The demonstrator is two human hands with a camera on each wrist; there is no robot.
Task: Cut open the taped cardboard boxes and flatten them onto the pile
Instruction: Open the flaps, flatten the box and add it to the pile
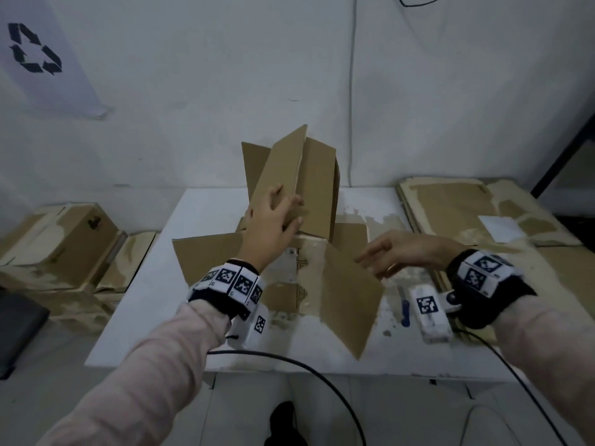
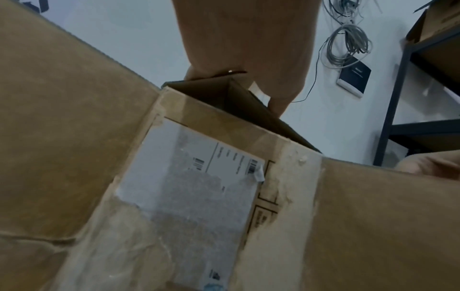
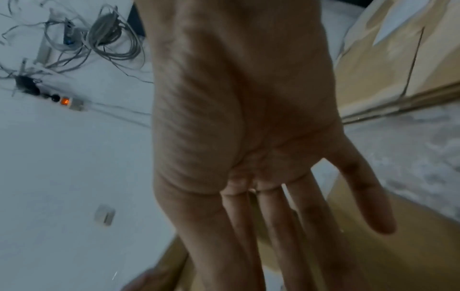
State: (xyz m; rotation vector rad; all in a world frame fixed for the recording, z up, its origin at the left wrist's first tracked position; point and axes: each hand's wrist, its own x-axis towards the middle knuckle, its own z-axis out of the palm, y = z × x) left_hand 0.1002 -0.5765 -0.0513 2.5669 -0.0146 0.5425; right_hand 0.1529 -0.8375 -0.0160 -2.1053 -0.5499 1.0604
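Light: dim, flat, bluish-grey in all three views, source not discernible; shadows soft and faint, no glare. Sharpness: head view soft overall, right hand (image 1: 399,252) smeared by motion blur, left hand (image 1: 273,220) somewhat clearer; right wrist view shows palm creases fairly crisp near the wrist, with the fingers (image 3: 286,236) blurring toward their tips. Distortion: wide-angle bending at the edges, the shelf frame (image 2: 398,98) right of the left hand leaning, and the label (image 2: 194,177) print below that hand unreadable.

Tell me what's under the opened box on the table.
The opened box lies on the white table, which shows bare around its spread flaps. The cardboard hides whatever is directly beneath it. The blue cutter lies beside it, not under it.
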